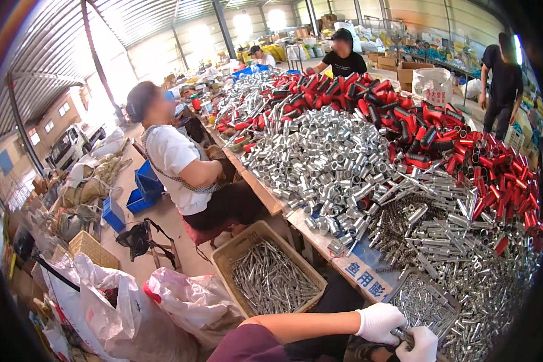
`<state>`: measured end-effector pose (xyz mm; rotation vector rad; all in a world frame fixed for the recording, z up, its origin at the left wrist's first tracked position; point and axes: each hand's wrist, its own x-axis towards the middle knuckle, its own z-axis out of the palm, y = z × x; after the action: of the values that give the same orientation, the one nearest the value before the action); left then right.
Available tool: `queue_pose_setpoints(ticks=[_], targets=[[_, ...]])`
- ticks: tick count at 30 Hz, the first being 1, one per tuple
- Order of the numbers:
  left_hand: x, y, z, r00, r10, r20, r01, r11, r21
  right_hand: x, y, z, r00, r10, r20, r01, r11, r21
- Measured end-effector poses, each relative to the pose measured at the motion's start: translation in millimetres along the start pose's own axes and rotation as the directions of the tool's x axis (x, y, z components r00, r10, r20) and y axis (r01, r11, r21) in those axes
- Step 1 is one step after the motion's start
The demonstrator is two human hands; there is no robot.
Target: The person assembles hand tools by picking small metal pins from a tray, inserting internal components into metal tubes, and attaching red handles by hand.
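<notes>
My left hand [381, 323], in a white glove, is closed with its fingertips on a small silvery metal part [402, 334]. From the other side my right hand [419, 346], also gloved in white, grips the same part; its exact kind is too small and too covered to tell. Just beyond both hands stands a shallow tray [451, 300] holding many small metal pieces. Loose metal rods and sleeves [489, 295] lie heaped right of the tray. A tan plastic crate [221, 260] full of thin metal rods sits left of my forearm.
Beyond lies a long table edge [311, 232] under piles of silvery sleeves [326, 157], dark springs [395, 232] and red-black handles [428, 130]. A seated person [178, 169] works at left; others are farther back. White sacks [120, 308] and blue bins [148, 181] stand on the floor.
</notes>
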<state>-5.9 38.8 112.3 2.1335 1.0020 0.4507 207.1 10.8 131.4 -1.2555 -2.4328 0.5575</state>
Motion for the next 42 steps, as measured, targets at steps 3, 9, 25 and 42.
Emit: queue_pose_setpoints(ticks=[3,9,25,42], targets=[[1,-2,1,0.998,0.056,-0.02,-0.056,0.998,0.013,-1,6,8,0.992,-0.068,-0.104,0.059,0.995,-0.086],[4,6,2,0.998,0.027,-0.055,-0.029,0.999,-0.042,-12,25,10,0.968,-0.162,-0.194,0.136,0.98,-0.144],[43,-27,1,0.993,-0.001,0.117,0.023,0.982,-0.185,-1,75,5,0.952,0.299,0.057,-0.288,0.823,0.49],[60,-17,-36,0.907,-0.408,0.101,0.369,0.657,-0.657,4,88,0,0.842,0.506,0.187,-0.369,0.288,0.883]])
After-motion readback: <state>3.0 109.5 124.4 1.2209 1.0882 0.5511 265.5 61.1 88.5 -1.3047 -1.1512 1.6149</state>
